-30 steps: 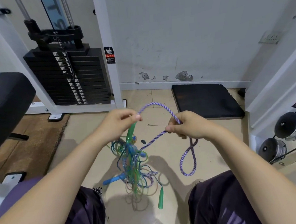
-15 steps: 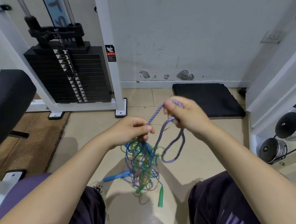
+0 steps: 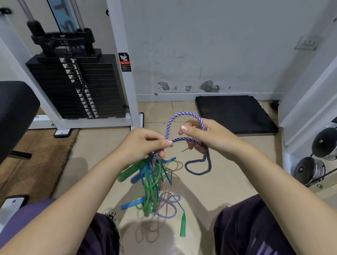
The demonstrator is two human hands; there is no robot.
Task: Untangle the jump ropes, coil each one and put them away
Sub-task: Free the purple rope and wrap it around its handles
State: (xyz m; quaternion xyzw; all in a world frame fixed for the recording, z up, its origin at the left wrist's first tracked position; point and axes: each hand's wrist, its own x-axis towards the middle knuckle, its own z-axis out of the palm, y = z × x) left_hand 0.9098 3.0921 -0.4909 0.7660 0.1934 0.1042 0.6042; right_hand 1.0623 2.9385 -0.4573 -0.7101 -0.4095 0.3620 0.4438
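A braided purple-and-white jump rope (image 3: 182,114) arches between my hands. My left hand (image 3: 143,144) pinches it at the thumb and also grips the top of a hanging tangle (image 3: 153,179) of green, blue and thin orange ropes. My right hand (image 3: 205,137) holds the purple rope, and a loop of it (image 3: 197,166) hangs below that hand. Green handles (image 3: 127,174) (image 3: 183,225) and blue handles (image 3: 132,204) dangle from the tangle above the floor between my knees. More purple rope loops at the tangle's bottom (image 3: 169,205).
A weight-stack machine (image 3: 78,87) with a white frame stands at the back left. A black padded bench (image 3: 7,115) is at the left edge. A black mat (image 3: 234,113) lies by the wall. Dumbbells (image 3: 330,145) sit on a rack at right. The floor is beige tile.
My right hand has dropped lower and nearer my left, forming a fresh arch of purple rope between them. The tangle hangs higher and its green handle has swung up.
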